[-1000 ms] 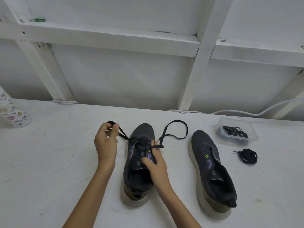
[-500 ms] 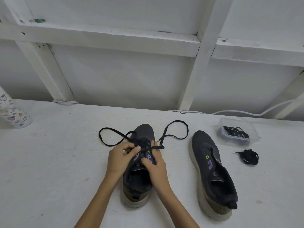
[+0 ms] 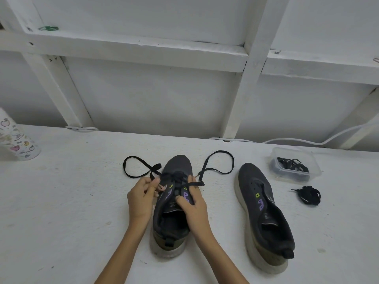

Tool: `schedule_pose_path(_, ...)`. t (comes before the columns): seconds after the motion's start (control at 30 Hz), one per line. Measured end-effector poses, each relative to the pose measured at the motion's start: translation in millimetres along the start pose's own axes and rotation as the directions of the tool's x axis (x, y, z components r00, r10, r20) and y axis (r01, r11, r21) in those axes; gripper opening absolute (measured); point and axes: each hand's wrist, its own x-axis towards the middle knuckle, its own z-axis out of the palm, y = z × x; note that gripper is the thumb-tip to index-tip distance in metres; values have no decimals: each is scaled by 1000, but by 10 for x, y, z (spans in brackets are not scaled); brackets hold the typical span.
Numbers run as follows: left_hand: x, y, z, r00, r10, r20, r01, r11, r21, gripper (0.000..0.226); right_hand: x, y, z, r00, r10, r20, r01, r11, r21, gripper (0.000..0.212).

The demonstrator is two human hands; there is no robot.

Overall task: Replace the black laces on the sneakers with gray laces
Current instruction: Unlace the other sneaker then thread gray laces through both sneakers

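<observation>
Far left edge of the bench (image 3: pixel 61 212): a patterned bottle (image 3: pixel 18 140), partly cut off by the frame.

Left of centre: my left hand (image 3: pixel 141 198) sits against the left side of the laced sneaker (image 3: pixel 178 162). Fingers curled, thumb and forefinger pinching the black lace (image 3: pixel 155 166) by the upper eyelets. The lace's free length loops out flat on the bench to the left of the toe.

Centre: the laced sneaker stands upright, toe toward the back edge, the lace still threaded through its lower eyelets. My right hand (image 3: pixel 192 208) grips its right side, thumb on the tongue, fingers curled over the eyelet row. A second lace loop lies to the right of the toe.

Right of centre: the second sneaker (image 3: pixel 254 177), unlaced, toe pointing the same way, apart from the first.

Right, near the back edge: a clear tub (image 3: pixel 315 171) holding coiled dark laces (image 3: pixel 291 165); I cannot tell their colour. Just in front of it, a loose bundle (image 3: pixel 307 195) of black lace lies on the bench.
</observation>
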Motion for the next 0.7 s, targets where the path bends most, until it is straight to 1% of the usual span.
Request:
schedule_pose_path(0.07,-20,9,-28,998,-61,-21,60,996,-62,18,-5,2,-8,1000,-10,-7,10,1000,1,73)
schedule_pose_path(0.1,-23,14,-40,995,-99,-28,96,991,-93,21,-14,-1,-13,1000,-25,-11,25,1000,3,62)
schedule_pose_path(0.17,-24,41,-72,988,-152,-30,147,978,-146,27,-37,-32,-24,997,-76,-26,76,997,-3,31)
schedule_pose_path(0.2,-35,73,-91,986,-165,-12,161,973,-163,29,-40,-41,-36,993,-108,-47,108,994,-3,19)
schedule_pose_path(0.23,-52,101,-103,985,-172,22,174,970,-168,29,-36,-41,-56,989,-128,-72,129,992,1,11)
schedule_pose_path(0.3,-129,164,-109,977,-172,124,189,971,-145,26,15,-23,-98,984,-134,-121,137,990,20,13)
schedule_pose_path(0.33,-181,183,-100,968,-164,191,190,974,-126,26,57,-14,-123,980,-138,-146,139,990,0,14)
schedule_pose_path(0.37,-237,202,-85,954,-153,260,184,978,-100,33,103,-16,-144,974,-153,-165,145,987,-63,12)
schedule_pose_path(0.43,-317,190,-40,925,-120,361,134,991,-16,56,202,-41,-183,966,-210,-153,165,951,-261,9)
schedule_pose_path(0.5,-347,188,-15,913,-104,395,100,994,31,71,294,-89,-213,955,-270,-119,185,863,-471,7)
schedule_pose_path(0.57,-334,203,-32,903,-105,418,104,994,26,73,363,-156,-225,946,-318,-69,204,745,-635,8)
schedule_pose_path(0.63,-317,201,-56,891,-117,439,111,993,39,79,408,-221,-215,944,-331,-1,228,651,-724,8)
schedule_pose_path(0.7,-303,198,-71,885,-128,448,113,992,60,87,433,-257,-195,940,-335,59,261,599,-757,10)
